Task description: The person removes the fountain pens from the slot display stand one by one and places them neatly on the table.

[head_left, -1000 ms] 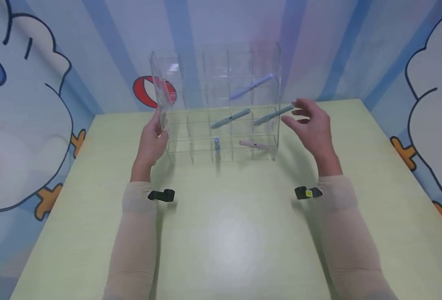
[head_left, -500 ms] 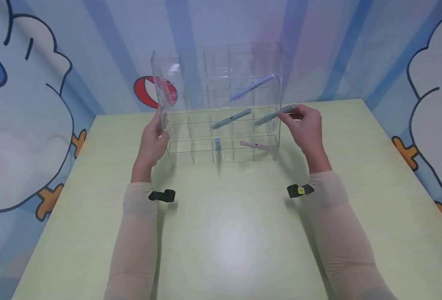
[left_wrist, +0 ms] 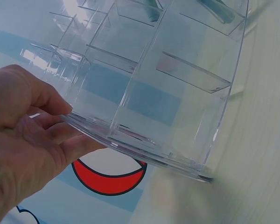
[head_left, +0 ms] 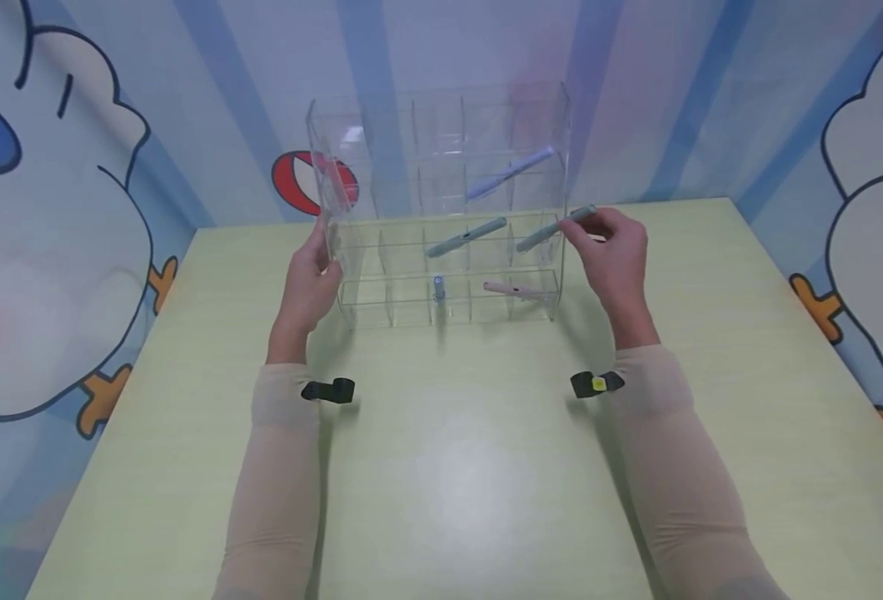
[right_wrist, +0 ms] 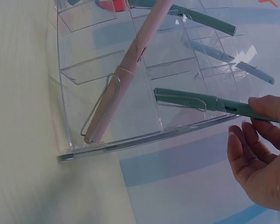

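Pinching the outer end of the green pen [right_wrist: 186,99], the right-hand grip [head_left: 612,250] is clamped with thumb and fingertips on the barrel. The pen slopes across the right end of the clear rack [right_wrist: 177,132], in the second tier up from the rack's front; its outer end projects past the rack's right side. Expect a light, stiff, smooth body that may slip or roll if released at a slope. Take hold on the bare barrel, clear of the clip.

The left-hand grip [head_left: 308,279] is clamped on the rack's left side wall. The rack is probably rigid, slick and liable to crack if dropped; hold it by the side walls.

Within the rack, a second green pen [head_left: 467,237] lies left of centre in the same tier. A pink pen [head_left: 512,289] and a blue pen [head_left: 439,287] occupy the front tier; a lavender pen [head_left: 511,173] lies higher. The worktop [head_left: 464,483] extends in front of the rack.

The right wrist view reveals the wire clip on the held pen's inner end, indistinct in the head view. Only the left wrist view exposes thumb and fingers on opposite faces of the rack wall.
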The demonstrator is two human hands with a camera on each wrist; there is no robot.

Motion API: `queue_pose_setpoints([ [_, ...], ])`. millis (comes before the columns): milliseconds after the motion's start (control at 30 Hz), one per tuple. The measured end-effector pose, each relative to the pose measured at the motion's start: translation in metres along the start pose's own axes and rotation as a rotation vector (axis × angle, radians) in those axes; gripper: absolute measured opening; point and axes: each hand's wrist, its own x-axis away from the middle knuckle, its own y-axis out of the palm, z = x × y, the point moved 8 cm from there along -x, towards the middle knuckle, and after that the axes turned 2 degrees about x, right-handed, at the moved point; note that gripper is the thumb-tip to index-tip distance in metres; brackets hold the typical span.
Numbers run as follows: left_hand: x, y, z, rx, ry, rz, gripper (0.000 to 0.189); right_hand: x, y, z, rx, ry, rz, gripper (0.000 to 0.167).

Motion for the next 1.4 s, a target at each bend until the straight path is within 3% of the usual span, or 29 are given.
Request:
queue_pose_setpoints([
  [233,0.002,0.001,0.000,0.003,0.014,0.007,0.078,0.001,-0.007,-0.009,-0.102,-0.023,0.066,0.026],
  [467,0.003,0.003,0.000,0.000,0.012,-0.003,0.078,0.007,-0.023,-0.024,-0.288,-0.084,0.148,0.016],
  [600,0.005,0.003,0.016,0.021,0.050,-0.010,0.078,0.006,-0.038,-0.036,-0.316,-0.146,0.219,0.013],
  [733,0.006,0.002,0.030,0.029,0.051,-0.016,0.075,0.011,-0.056,-0.053,-0.291,-0.247,0.291,0.015],
  [867,0.002,0.001,0.015,0.021,0.034,-0.011,0.076,0.019,-0.074,-0.069,-0.208,-0.361,0.332,0.018],
  [1033,0.000,0.000,0.003,0.025,0.042,-0.002,0.078,0.022,-0.090,-0.073,-0.103,-0.289,0.359,0.017],
  [1100,0.000,0.000,0.003,0.026,0.045,-0.003,0.078,0.021,-0.093,-0.069,-0.042,-0.219,0.349,0.017],
  [1200,-0.001,0.001,0.003,0.029,0.044,-0.004,0.078,0.016,-0.094,-0.062,0.088,-0.166,0.272,0.022],
  [1400,0.005,0.002,0.015,0.040,0.017,-0.015,0.077,0.008,-0.071,-0.029,0.330,0.069,-0.067,0.037],
])
